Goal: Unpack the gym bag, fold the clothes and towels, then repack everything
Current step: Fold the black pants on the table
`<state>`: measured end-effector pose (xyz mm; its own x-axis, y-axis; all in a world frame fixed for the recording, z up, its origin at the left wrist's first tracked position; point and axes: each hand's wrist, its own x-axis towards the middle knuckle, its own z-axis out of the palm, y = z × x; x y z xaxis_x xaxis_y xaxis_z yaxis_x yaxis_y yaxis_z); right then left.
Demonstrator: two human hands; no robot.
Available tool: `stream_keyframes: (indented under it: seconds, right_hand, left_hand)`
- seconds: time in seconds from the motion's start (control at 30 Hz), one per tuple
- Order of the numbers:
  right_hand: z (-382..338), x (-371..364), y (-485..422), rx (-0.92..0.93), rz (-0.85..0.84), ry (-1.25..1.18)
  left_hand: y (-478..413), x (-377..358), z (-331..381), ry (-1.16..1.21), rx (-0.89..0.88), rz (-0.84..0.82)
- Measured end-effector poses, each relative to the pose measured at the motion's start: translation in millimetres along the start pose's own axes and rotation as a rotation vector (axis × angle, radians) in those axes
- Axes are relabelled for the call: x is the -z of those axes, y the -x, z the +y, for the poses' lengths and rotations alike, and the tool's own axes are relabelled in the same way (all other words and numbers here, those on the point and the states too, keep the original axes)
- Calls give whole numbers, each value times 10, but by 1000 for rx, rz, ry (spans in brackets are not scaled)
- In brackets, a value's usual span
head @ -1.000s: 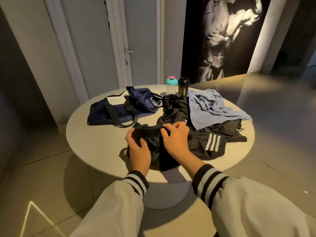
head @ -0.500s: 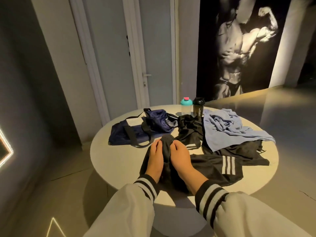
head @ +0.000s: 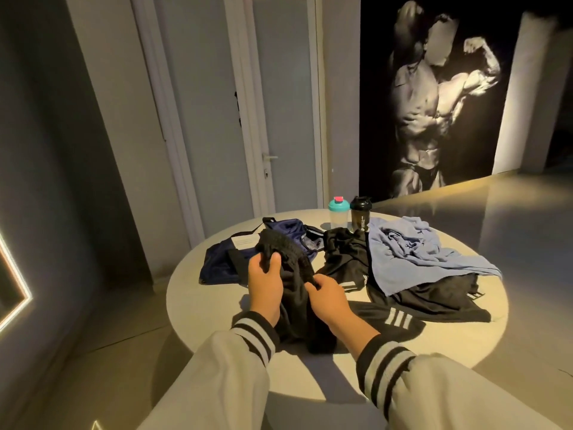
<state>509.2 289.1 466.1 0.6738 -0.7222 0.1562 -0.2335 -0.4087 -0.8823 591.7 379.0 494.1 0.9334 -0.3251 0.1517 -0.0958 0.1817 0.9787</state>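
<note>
asker: progress on the bag, roughly?

watcher: unpacking looks done, folding barely begun. the navy gym bag (head: 223,265) lies slumped just beyond the left hand (head: 266,282), and nothing on the table (head: 198,302) sits in a neat folded stack.

asker: and the hands?

watcher: both are on one black garment (head: 294,308) (shorts, probably, though the dim light makes it hard to say). the left hand has fingers and thumb curled round a bunch of the elastic waistband, lifted clear of the tabletop. the right hand (head: 328,294) pinches the same band further along. the rest of the cloth hangs between the wrists down to the near edge.

asker: what's left, then?

watcher: nearly everything, i'd judge. just right of the right hand lies a striped black piece (head: 393,318). beyond that, a crumpled blue towel (head: 412,259) is draped over more black clothing (head: 344,256). a teal-lidded shaker (head: 338,214) and a black shaker (head: 360,217) stand well past both hands, behind the bag. the clothes and towel all want folding, this garment included, and then everything goes back in.
</note>
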Motion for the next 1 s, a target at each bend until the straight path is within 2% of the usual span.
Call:
stream_keyframes:
  seconds: [0.07, 0.2, 0.33, 0.47, 0.53, 0.6, 0.67, 0.73, 0.77, 0.8, 0.9, 0.93, 1.0]
  right_hand:
    - [-49, 50, 29, 63, 84, -70]
    - [-225, 121, 36, 129, 257, -274]
    - [-241, 112, 4, 125, 242, -214]
    - [-207, 99, -18, 80, 264, -220]
    - [-200, 120, -10, 61, 305, -279]
    - [-210, 163, 26, 72, 356, -303]
    - [-227, 220, 54, 107, 398, -311]
    - [-204, 286, 72, 122, 409, -274]
    - [-172, 333, 79, 138, 403, -251]
    - [-132, 389, 87, 168, 394, -226]
    - [28, 594, 160, 277, 404, -145]
    - [86, 654, 203, 280, 416, -126]
    - [246, 738, 300, 234, 452, -99]
  left_hand:
    - [-46, -9, 59, 12, -26, -20]
    - [-141, 36, 105, -13, -41, 53]
    - [-118, 59, 71, -133, -82, -27]
    - [-102, 69, 63, -367, -120, -28]
    - [-89, 62, 92, -431, -109, -122]
    - [-43, 15, 127, -376, -105, -234]
    - [15, -33, 165, -357, -187, -218]
    - [17, -62, 167, -410, -341, -135]
    - [-2, -75, 160, -431, -405, -153]
    - [-16, -100, 160, -462, -443, -234]
    - [-14, -229, 104, -655, -448, -654]
    - [7, -287, 54, -759, -455, -743]
    - [56, -388, -125, -923, -423, -776]
